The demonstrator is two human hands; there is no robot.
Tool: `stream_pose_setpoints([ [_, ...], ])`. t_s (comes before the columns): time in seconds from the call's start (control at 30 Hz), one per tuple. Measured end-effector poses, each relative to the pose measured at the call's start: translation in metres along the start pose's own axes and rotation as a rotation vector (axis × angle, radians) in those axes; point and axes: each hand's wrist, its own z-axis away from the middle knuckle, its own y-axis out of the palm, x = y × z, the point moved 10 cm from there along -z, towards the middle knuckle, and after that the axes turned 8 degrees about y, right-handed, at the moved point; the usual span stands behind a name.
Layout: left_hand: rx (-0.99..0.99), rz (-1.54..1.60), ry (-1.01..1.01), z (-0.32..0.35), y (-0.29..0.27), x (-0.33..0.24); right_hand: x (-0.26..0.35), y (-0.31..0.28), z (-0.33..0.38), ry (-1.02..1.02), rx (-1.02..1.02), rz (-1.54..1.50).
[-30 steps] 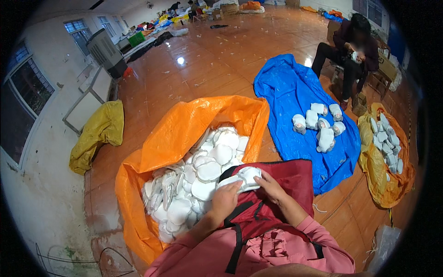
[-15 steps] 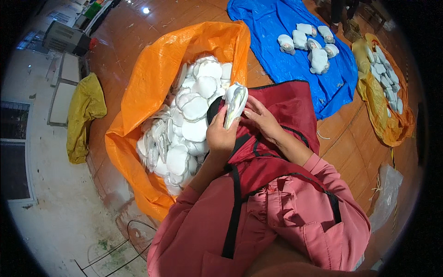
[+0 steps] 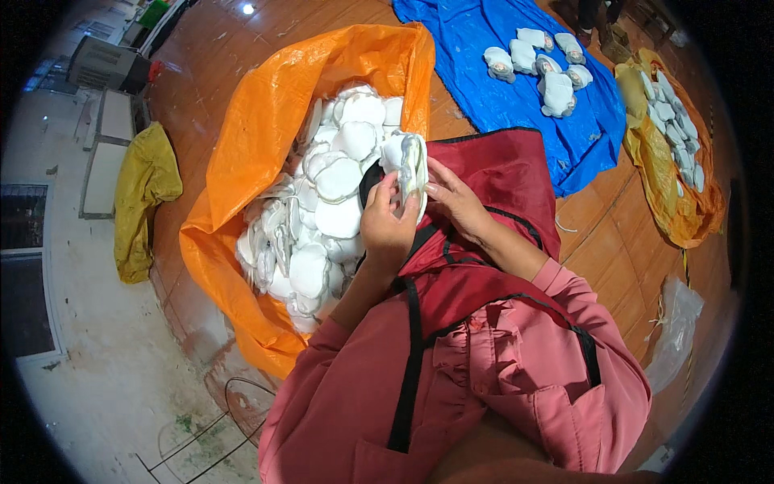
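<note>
In front of me, over the red apron (image 3: 504, 169), both hands hold a stack of white padded pieces (image 3: 414, 161) with grey and yellowish edges, upright and edge-on. My left hand (image 3: 390, 227) grips it from the left, its fingers curled at the lower part and the thumb on the edge. From the right, my right hand (image 3: 459, 203) presses its fingertips on the other side; some fingers are hidden behind the stack. Just left of them, a large orange sack (image 3: 234, 173) lies open, filled with loose rounded white padded pieces (image 3: 337, 179).
Beyond, a blue sheet (image 3: 451, 60) carries several white bundles (image 3: 556, 93). A yellow-orange sack (image 3: 645, 181) of white pieces lies far right, with a clear plastic bag (image 3: 676, 327) nearer. A yellow sack (image 3: 145, 206) rests by the left wall. A person's legs (image 3: 591, 18) show at the top right.
The stack has turned and spread slightly at the top, showing more of a white face on its left. My left fingers have shifted along its side. The view has tilted a little.
</note>
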Motion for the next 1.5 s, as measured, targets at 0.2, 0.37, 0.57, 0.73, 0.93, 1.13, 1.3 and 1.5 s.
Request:
stream_pose_setpoints([
  [0.2,-0.015,0.048,-0.004,0.002,-0.001,-0.004,0.007,0.006,0.004,0.038,0.000,-0.005],
  [0.37,0.020,0.047,-0.018,0.001,0.001,-0.006,0.007,0.003,0.004,0.036,-0.013,-0.063],
  [0.57,-0.024,0.019,0.016,0.003,0.000,-0.002,0.007,0.002,0.005,0.064,-0.009,-0.045],
  [0.73,0.026,-0.033,0.066,0.002,0.004,-0.010,0.003,-0.003,0.004,0.047,-0.034,-0.081],
  [0.93,0.094,-0.209,0.181,0.009,0.015,-0.020,0.005,-0.008,-0.001,-0.040,-0.040,-0.056],
  [1.13,0.221,-0.276,0.366,0.014,0.027,-0.036,-0.004,-0.024,-0.002,-0.003,-0.133,-0.039],
  [1.3,0.031,-0.189,0.324,0.016,0.000,-0.023,-0.021,-0.058,-0.004,-0.003,-0.292,-0.186],
  [1.5,-0.134,0.392,-0.250,0.017,-0.024,0.049,-0.025,-0.064,-0.007,0.020,-0.238,-0.339],
])
